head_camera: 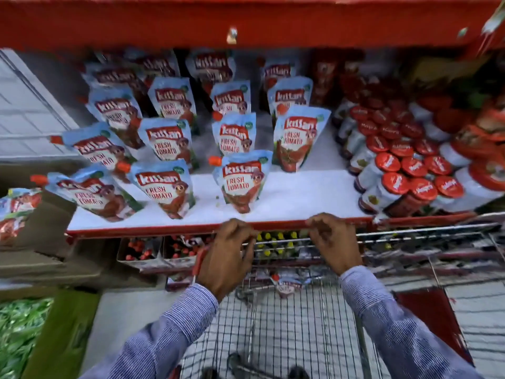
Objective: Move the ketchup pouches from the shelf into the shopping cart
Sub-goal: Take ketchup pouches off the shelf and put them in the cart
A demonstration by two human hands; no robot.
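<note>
Several blue-and-white ketchup pouches (164, 187) with red spouts stand in rows on the white shelf (295, 198); the nearest middle one (241, 180) is just beyond my hands. One pouch (287, 284) lies in the wire shopping cart (295, 324) below the shelf. My left hand (226, 255) and my right hand (334, 242) hover side by side at the shelf's red front edge, above the cart's far rim. Both have loosely curled fingers and hold no pouch.
Red-lidded jars (404, 170) crowd the right part of the shelf. A lower shelf holds trays of small bottles (153, 250). Cardboard boxes (35, 242) and a green crate of vegetables (19, 332) stand at the left. A red shelf board (246, 23) overhangs the pouches.
</note>
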